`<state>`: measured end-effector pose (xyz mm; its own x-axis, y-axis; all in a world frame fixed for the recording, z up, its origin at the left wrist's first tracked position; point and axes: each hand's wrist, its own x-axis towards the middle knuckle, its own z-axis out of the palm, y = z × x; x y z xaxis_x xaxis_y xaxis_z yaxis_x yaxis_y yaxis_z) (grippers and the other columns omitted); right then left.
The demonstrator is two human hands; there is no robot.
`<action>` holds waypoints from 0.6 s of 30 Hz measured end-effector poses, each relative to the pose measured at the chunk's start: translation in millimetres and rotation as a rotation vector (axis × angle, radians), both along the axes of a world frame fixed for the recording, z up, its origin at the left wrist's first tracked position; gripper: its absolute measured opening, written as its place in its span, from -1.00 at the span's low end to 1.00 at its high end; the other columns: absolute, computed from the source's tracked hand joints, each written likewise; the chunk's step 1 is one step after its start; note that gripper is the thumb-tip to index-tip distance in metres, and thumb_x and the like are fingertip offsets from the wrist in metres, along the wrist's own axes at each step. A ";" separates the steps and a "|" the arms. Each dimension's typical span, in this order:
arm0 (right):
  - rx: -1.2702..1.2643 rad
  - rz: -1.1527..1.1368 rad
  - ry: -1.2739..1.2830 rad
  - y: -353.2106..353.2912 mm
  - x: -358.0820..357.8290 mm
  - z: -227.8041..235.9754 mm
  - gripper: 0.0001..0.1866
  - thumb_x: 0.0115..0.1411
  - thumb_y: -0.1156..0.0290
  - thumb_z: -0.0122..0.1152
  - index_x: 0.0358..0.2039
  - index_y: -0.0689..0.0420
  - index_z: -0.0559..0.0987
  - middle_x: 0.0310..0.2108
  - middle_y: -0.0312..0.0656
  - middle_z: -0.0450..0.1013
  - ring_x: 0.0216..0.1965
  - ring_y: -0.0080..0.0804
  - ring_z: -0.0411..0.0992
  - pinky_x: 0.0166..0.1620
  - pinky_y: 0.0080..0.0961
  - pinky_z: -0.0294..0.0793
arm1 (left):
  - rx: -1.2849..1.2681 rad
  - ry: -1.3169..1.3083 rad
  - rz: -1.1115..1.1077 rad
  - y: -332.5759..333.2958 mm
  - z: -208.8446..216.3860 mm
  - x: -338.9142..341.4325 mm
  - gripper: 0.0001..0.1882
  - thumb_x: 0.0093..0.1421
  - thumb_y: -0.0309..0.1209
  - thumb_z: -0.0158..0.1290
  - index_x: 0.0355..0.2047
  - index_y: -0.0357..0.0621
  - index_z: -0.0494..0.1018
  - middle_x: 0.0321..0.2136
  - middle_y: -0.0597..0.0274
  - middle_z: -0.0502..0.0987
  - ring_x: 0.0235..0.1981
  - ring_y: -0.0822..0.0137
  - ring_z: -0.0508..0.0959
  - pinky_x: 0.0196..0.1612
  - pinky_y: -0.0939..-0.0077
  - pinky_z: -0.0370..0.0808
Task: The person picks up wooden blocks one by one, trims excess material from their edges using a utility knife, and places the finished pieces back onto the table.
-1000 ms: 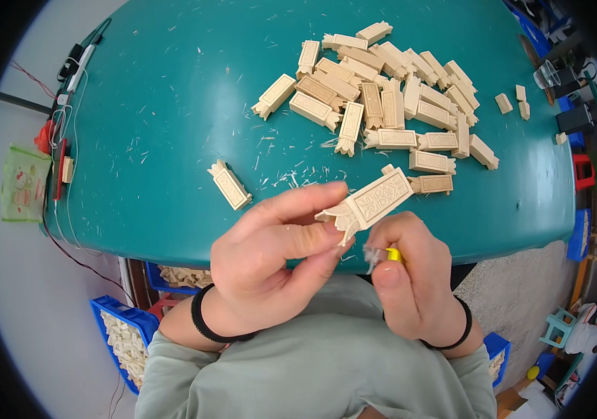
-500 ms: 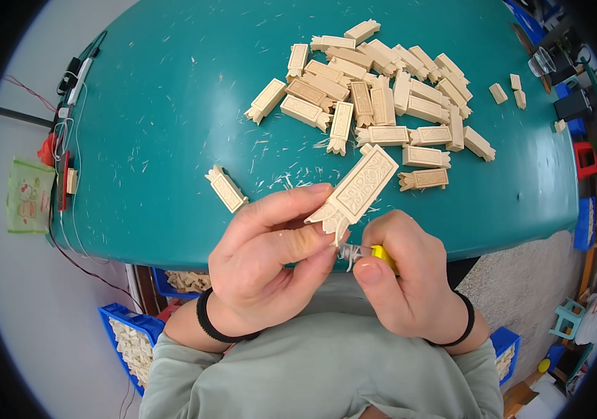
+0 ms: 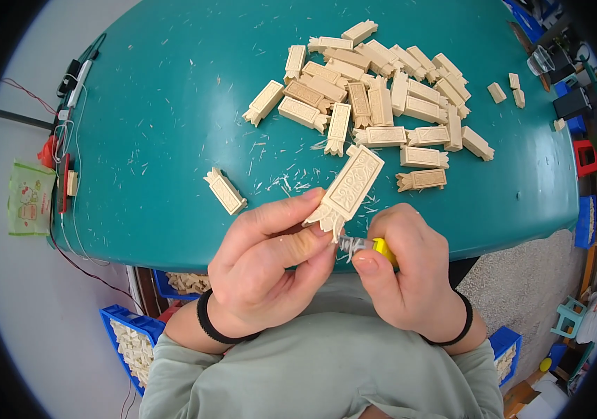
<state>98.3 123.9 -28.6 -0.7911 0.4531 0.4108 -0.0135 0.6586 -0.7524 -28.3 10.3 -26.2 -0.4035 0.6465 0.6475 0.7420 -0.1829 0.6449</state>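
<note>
My left hand (image 3: 270, 255) is closed, pinching a pale carved wooden block (image 3: 354, 183) by its lower, jagged leaf-like end. The block tilts up and to the right, its patterned long face turned toward me. Wrapped around the yellow handle of a small knife (image 3: 384, 250), my right hand (image 3: 410, 269) is closed beside it. The knife's metal blade reaches left to the block's jagged tip, and pale curled shavings cling around it. Fingers hide much of the handle. One similar block (image 3: 225, 190) lies on the table left of my hands.
Many similar carved blocks (image 3: 375, 91) lie piled on the green table (image 3: 172, 126), with shavings scattered about. Small plain wood pieces (image 3: 497, 93) sit at the right. Blue crates (image 3: 130, 342) of wooden pieces stand below the table edge. A power strip (image 3: 78, 82) and cables run along the left.
The held block has swung slightly left and its top has dropped a little. My right hand with the knife has turned a little, and more of the yellow handle shows.
</note>
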 end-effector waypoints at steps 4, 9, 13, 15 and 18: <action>0.011 -0.016 -0.010 0.4 -0.7 -0.6 -0.69 0.06 0.21 0.18 -0.55 0.18 0.35 -0.62 -0.20 0.26 -0.65 -0.32 0.26 -0.65 -0.49 0.22 | -0.002 0.025 0.028 0.3 -3.2 0.4 -0.74 -0.21 -0.69 0.22 -0.45 -0.27 0.45 -0.24 -0.08 0.47 -0.35 0.25 0.55 -0.35 0.60 0.54; 0.009 -0.044 -0.045 0.6 -1.6 0.1 -0.70 0.06 0.22 0.18 -0.55 0.17 0.35 -0.61 -0.19 0.26 -0.65 -0.30 0.26 -0.65 -0.48 0.22 | 0.023 0.056 0.033 -3.2 -3.1 0.0 -0.74 -0.20 -0.68 0.22 -0.45 -0.26 0.45 -0.26 -0.06 0.48 -0.35 0.25 0.55 -0.37 0.59 0.54; -0.007 -0.012 -0.044 1.5 -1.3 2.7 -0.71 0.05 0.24 0.18 -0.55 0.18 0.35 -0.61 -0.18 0.26 -0.64 -0.29 0.26 -0.64 -0.48 0.23 | -0.034 0.000 -0.003 -3.2 2.4 -3.1 -0.73 -0.20 -0.68 0.22 -0.44 -0.26 0.44 -0.25 -0.06 0.48 -0.34 0.25 0.55 -0.38 0.57 0.55; -0.109 0.029 -0.048 0.8 0.3 5.3 -0.71 0.06 0.25 0.17 -0.54 0.20 0.36 -0.61 -0.17 0.27 -0.64 -0.28 0.26 -0.62 -0.47 0.23 | -0.030 -0.097 -0.024 -1.8 2.3 -3.6 -0.76 -0.17 -0.69 0.19 -0.45 -0.26 0.42 -0.27 -0.01 0.48 -0.35 0.28 0.55 -0.34 0.58 0.53; -0.232 0.038 -0.055 2.2 2.2 3.2 -0.72 0.08 0.26 0.15 -0.52 0.21 0.37 -0.60 -0.16 0.27 -0.63 -0.29 0.25 -0.60 -0.49 0.23 | -0.041 -0.293 -0.042 -0.3 -1.3 -6.7 -0.80 -0.10 -0.68 0.13 -0.43 -0.27 0.39 -0.35 0.04 0.48 -0.38 0.29 0.55 -0.31 0.61 0.50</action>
